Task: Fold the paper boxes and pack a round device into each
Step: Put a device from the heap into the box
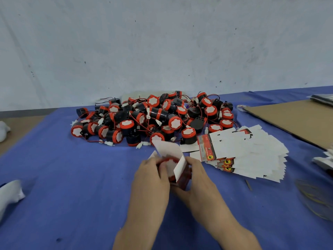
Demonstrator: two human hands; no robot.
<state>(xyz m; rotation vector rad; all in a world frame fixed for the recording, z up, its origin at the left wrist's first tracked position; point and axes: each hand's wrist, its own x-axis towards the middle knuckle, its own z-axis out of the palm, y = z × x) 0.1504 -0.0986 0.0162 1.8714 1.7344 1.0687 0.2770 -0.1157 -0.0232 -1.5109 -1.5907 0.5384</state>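
Two hands work at the middle of the desk point(72, 177), which is covered with a blue cloth. Between them is one paper box point(177, 167), half folded, with its white top flap standing up and open. One round device point(169, 162) sits inside it; its red ring and white face look out at the top. The left hand point(152, 177) grips the box from the left with curled fingers, and the right hand point(197, 175) holds it from the right, thumb at the side flap.

Behind, near the far edge of the desk, lies a pile of round devices point(153, 116), black bodies with red caps, thin red and black wires and white plugs. They are several dozen; an exact count I cannot give.

Just right of the hands is a fanned stack of flat boxes point(243, 154), more than ten, white with a red and black band and a yellow round emblem. The print is too small to read.

A brown cardboard sheet point(295, 120) lies at the far right corner. A white object point(9, 197) is at the left edge, and a blurred bundle with yellow strands point(315, 199) at the right edge.
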